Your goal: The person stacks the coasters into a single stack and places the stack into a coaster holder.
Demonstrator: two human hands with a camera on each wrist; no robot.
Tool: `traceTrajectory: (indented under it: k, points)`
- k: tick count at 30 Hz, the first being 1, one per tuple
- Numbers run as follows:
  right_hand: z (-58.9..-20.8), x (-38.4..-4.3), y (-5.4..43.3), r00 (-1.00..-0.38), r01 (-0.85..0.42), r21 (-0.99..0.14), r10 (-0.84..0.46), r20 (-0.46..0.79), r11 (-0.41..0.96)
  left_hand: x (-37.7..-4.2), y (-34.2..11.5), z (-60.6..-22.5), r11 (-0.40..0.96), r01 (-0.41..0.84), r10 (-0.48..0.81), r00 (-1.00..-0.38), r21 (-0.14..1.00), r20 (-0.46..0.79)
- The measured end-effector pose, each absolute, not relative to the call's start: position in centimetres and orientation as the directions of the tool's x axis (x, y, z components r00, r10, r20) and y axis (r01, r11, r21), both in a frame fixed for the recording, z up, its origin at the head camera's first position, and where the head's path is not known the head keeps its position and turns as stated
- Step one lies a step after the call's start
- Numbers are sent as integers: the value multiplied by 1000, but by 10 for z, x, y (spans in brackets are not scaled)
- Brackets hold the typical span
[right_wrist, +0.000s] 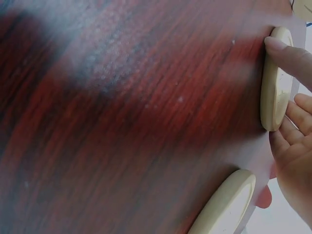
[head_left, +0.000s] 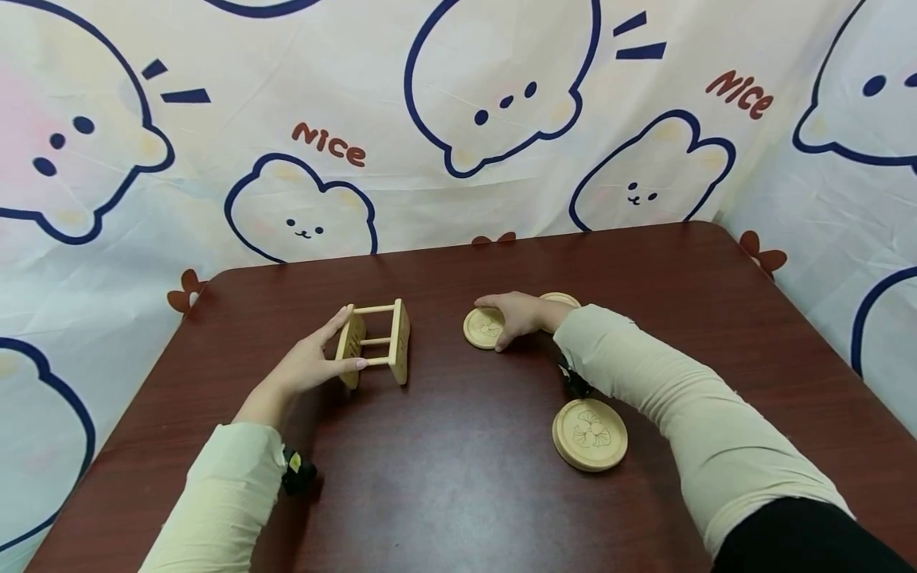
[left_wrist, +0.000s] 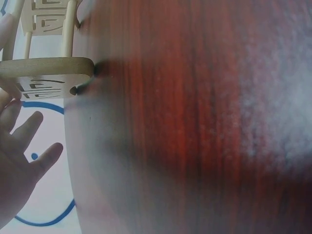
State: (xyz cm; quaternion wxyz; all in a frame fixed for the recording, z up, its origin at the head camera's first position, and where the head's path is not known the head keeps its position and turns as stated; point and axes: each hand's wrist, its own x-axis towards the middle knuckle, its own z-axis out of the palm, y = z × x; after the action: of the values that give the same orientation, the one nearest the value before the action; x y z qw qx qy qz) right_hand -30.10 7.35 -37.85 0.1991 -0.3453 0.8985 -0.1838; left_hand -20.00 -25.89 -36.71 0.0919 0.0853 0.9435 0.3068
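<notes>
A pale wooden coaster rack (head_left: 399,342), two slotted side panels joined by thin rods, stands on the left half of the table. My left hand (head_left: 304,370) holds its left panel, thumb at the front rod and fingers at the upper back corner. In the left wrist view the rack (left_wrist: 46,67) shows cut-out line patterns. Farther right, my right hand (head_left: 521,312) pinches a round wooden coaster (head_left: 481,328) by its edges, thumb on the near side. In the right wrist view this coaster (right_wrist: 269,95) lies flat on the table, fingertips at its rim.
Another coaster (head_left: 561,299) lies behind the right wrist, partly hidden. Nearer, below the right forearm, are stacked coasters (head_left: 591,434), the top one engraved with a leaf pattern. The dark brown table (head_left: 444,477) ends at a cartoon-printed cloth (head_left: 430,207) behind.
</notes>
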Motion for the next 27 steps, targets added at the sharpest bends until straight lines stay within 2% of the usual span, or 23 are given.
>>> traceTrajectory:
  k: [21, 27]
  points:
    - [-359, -296, 84, -696, -542, -512, -697, -171, 667, -201, -257, -370, 796, 129, 236, -966, 591, -108]
    - [-347, -288, 87, -693, -577, -515, -713, -101, 634, -200, -259, -369, 797, 101, 214, -969, 596, -121]
